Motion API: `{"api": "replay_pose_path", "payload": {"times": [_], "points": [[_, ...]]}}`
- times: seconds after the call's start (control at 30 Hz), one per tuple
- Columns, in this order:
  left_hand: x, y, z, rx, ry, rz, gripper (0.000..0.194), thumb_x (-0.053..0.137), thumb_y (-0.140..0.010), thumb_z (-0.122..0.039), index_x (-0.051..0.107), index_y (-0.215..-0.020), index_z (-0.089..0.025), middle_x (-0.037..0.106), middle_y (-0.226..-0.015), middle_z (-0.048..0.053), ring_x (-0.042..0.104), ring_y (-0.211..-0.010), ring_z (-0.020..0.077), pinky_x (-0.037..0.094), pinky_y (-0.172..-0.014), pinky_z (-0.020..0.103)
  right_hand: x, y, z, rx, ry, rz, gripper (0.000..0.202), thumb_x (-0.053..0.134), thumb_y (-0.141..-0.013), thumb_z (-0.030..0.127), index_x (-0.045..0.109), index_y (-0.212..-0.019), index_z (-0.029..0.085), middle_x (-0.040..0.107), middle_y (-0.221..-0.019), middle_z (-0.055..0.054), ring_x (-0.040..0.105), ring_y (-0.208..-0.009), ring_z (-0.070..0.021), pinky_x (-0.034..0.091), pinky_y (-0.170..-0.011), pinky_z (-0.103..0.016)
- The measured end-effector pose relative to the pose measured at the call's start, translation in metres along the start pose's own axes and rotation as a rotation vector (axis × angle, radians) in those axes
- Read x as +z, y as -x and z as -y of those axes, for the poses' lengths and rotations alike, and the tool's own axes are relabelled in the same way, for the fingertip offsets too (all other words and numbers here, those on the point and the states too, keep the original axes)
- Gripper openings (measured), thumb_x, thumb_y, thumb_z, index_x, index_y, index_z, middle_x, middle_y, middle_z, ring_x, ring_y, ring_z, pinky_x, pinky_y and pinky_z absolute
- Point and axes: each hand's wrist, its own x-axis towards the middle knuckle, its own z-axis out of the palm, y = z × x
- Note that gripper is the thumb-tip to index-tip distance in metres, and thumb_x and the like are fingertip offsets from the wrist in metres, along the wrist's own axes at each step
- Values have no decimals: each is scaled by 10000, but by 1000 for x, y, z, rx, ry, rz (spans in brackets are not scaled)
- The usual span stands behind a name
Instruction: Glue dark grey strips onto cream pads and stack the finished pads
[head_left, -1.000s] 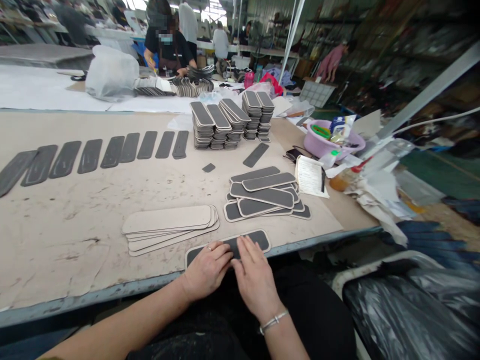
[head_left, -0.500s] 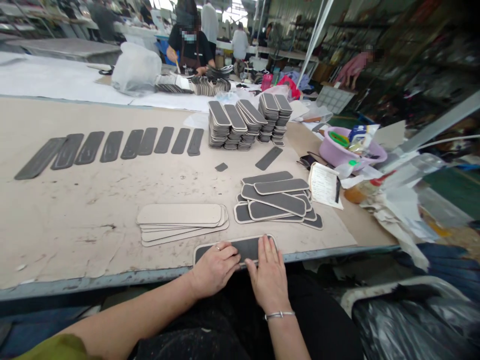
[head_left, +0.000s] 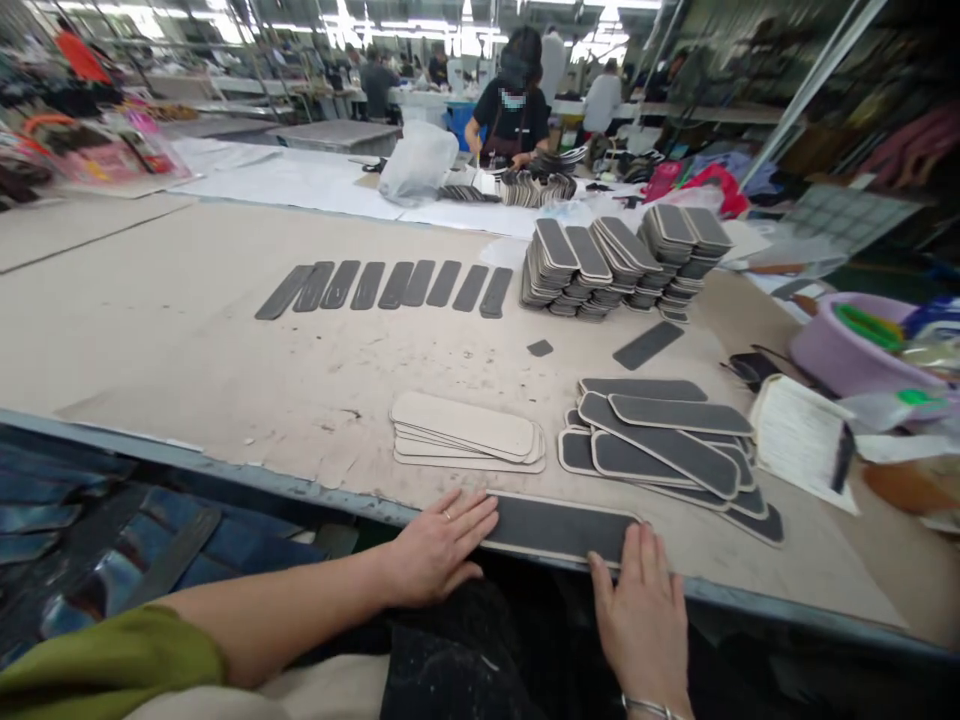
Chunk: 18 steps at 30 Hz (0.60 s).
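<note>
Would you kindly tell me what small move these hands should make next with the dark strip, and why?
I would probably press both ends of the dark strip flat: the left hand has its fingers over one end, the right hand has its fingers over the other, and the middle lies uncovered between them.

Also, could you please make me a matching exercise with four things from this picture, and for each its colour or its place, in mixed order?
Column one:
1. basin
2. left hand
3. plain stacked strips
4. right hand

Column two:
A. touching the right end of the near dark strip
B. purple
C. pale
D. touching the left end of the near dark strip

Pairs: 1-B, 2-D, 3-C, 4-A
</note>
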Motion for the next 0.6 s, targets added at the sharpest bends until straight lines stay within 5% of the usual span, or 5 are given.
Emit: {"api": "replay_pose_path", "payload": {"times": [0.17, 0.33, 0.6], "points": [[-5, 10, 11, 3, -10, 5, 633, 511, -852, -390, 290, -1394, -149, 328, -1447, 141, 264, -1349, 264, 135, -1114, 497, 1, -1, -6, -1, -12, -2, 727, 195, -890, 560, 273, -1392, 41, 297, -1435, -207, 248, -1322, -340, 253, -1011, -571], [-6, 9, 11, 20, 29, -12, 603, 510, -850, -334, 302, -1391, -168, 359, -1432, 129, 272, -1346, 263, 107, -1114, 517, -3, -11, -17, -16, -106, -143, 674, 320, -871, 564, 469, -1257, 32, 480, -1281, -229, 414, -1208, -322, 345, -985, -474], [1, 12, 17, 65, -44, -72, 683, 540, -800, -225, 249, -1417, -205, 325, -1456, 90, 271, -1345, 273, 127, -1115, 520, -11, -37, -24, 68, -82, -140, 717, 569, -752, 471, 392, -1325, 78, 616, -895, -157, 595, -846, -317, 485, -735, -467]]}}
